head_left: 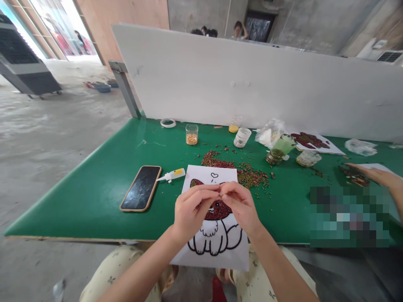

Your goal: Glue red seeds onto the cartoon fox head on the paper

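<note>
A white sheet (pixel 197 262) with a black-outlined animal drawing lies at the table's front edge, its head partly covered with dark red beans. Above the head, my left hand (pixel 195 205) and my right hand (pixel 241 205) meet at the fingertips. Both hands are closed in a pinch; whatever sits between the fingers is too small to make out. Loose red and green beans (pixel 252 176) are scattered just behind the sheet. Left of the sheet lie a white glue bottle (pixel 173 174) with a yellow label and a phone (pixel 140 188).
Along the back of the green table (pixel 94 188) stand a cup of yellow kernels (pixel 192 135), a clear cup (pixel 242 137) and a tilted green cup (pixel 281 147). A white partition (pixel 220 79) rises behind. At the right, another person's hand (pixel 378 174) reaches over dark beans.
</note>
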`<state>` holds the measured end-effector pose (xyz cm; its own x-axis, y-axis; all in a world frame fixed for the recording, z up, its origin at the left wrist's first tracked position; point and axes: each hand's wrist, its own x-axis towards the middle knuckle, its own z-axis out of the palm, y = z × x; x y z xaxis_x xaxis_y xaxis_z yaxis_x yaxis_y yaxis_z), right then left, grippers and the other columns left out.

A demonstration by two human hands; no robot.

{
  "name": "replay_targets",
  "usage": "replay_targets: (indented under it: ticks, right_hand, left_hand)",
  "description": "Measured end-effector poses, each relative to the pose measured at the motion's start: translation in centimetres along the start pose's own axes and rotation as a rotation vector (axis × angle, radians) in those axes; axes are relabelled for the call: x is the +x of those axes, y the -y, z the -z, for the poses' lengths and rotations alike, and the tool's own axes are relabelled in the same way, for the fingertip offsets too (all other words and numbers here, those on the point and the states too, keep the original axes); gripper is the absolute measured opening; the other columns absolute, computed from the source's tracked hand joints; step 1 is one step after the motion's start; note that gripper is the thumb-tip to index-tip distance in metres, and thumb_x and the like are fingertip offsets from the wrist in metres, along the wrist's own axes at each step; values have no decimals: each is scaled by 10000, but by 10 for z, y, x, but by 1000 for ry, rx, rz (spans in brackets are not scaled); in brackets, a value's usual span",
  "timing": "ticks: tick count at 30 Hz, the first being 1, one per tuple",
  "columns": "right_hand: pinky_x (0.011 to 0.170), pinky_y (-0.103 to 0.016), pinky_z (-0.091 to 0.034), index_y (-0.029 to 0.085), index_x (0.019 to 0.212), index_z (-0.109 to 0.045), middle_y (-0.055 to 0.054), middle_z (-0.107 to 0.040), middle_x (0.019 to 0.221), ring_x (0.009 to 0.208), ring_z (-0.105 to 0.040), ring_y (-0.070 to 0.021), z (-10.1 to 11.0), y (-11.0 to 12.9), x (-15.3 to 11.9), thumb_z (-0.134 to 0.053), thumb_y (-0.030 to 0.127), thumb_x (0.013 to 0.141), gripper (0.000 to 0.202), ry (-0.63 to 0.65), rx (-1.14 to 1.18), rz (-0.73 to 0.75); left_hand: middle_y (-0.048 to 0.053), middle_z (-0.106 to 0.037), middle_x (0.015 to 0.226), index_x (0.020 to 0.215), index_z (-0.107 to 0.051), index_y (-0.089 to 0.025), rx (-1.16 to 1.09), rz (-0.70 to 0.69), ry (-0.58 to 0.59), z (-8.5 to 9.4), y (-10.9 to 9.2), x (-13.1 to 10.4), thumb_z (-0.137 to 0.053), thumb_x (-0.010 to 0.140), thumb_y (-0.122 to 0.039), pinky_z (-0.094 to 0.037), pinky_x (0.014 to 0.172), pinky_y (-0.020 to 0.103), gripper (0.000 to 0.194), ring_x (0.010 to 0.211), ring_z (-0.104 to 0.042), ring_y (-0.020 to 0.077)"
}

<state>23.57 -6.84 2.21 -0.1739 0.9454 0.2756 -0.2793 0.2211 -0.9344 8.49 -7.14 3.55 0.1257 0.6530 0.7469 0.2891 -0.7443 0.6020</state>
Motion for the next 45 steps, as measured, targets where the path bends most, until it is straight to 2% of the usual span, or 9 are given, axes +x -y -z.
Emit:
replay_targets:
  ticks: [5,13,25,28,31,34,37,39,45]
  right_hand:
    - [596,-262,-382,230,803,-648,-6,-595,741,664,-508,-134,1,6,-3,-602,268,818,62,8,-234,28]
    - [683,-269,-469,219,854,-657,-22,-663,811,739,-602,-147,-3,3,-2,-585,255,828,85,55,-352,57]
    - [687,-281,-503,206,796,-589,1,-607,739,692,-581,-130,-10,-6,0,-626,355,798,154,-7,84,-93]
    - [648,-278,-503,208,799,-544,4,-631,715,634,-591,-123,-9,-5,2,-597,379,816,180,-26,139,-129]
    - [591,-248,-479,197,771,-526,3,-634,676,588,-578,-113,1,2,7,-604,381,801,203,-110,72,-154]
    - [505,-214,-419,195,775,-525,19,-600,633,529,-522,-93,25,7,6,-612,371,780,196,-246,-29,-123]
    - [415,-193,-301,197,772,-523,55,-491,547,445,-390,-66,56,-2,-5,-600,388,771,207,-420,-202,-58]
    - [380,-199,-216,196,724,-505,80,-378,477,408,-305,-62,72,-17,-16,-614,413,738,243,-526,-317,-115]
    - [417,-219,-222,192,746,-525,61,-392,507,457,-333,-86,83,-43,-31,-577,429,744,243,-435,-472,-162]
  left_hand:
    - [46,-700,945,899,-619,-177,63,-80,61,2,8,-3,-555,829,-71,-532,764,216,143,862,-658,119]
    - [63,-655,906,908,-553,-174,168,-110,149,8,14,-4,-477,843,-53,-515,697,227,157,814,-624,127]
    - [57,-587,913,945,-483,-189,232,-175,209,11,12,-1,-427,865,-56,-484,726,243,165,857,-576,140]
    - [77,-554,968,922,-452,-186,256,-123,212,17,16,2,-404,881,-85,-482,774,281,119,930,-563,158]
    - [116,-520,1083,934,-429,-187,310,-48,234,25,22,7,-375,903,-136,-482,801,315,81,1058,-532,195]
    - [119,-493,1175,959,-426,-198,387,27,253,34,26,12,-363,920,-198,-494,765,328,73,996,-565,192]
    - [104,-492,1182,950,-427,-205,436,98,253,40,28,16,-335,934,-242,-499,749,340,100,945,-582,189]
    - [99,-496,1160,938,-428,-206,438,123,237,43,31,19,-315,939,-259,-500,744,337,125,964,-576,195]
    - [100,-492,1165,930,-434,-210,470,112,246,47,43,28,-287,940,-269,-489,768,346,159,1008,-560,207]
